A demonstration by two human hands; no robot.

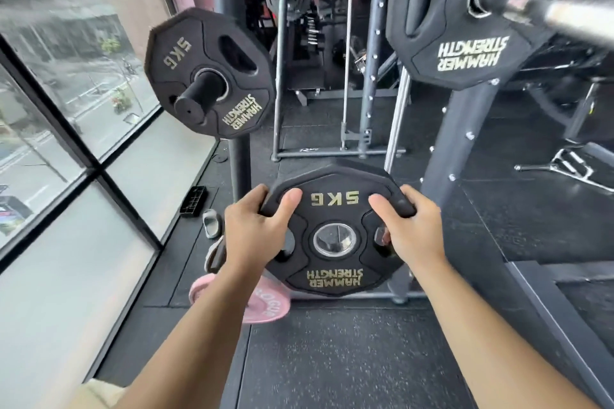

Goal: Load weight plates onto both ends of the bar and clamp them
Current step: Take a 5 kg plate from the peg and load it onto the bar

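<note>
I hold a black 5 kg weight plate (pixel 335 262) in front of me at mid-height, its face towards me and its lettering upside down. My left hand (pixel 254 232) grips its left rim and my right hand (pixel 412 232) grips its right rim, thumbs on the face. At the top right a larger black plate (pixel 442 43) sits on the bar's steel sleeve (pixel 548 7), which points towards me and is blurred. No clamp shows on that sleeve.
Another 5 kg plate (pixel 232 76) hangs on a storage peg (pixel 199 96) of the rack post at the left. A pink plate (pixel 265 305) and slippers (pixel 212 222) lie on the rubber floor below. Large windows (pixel 66 109) line the left; the rack upright (pixel 465 143) stands right.
</note>
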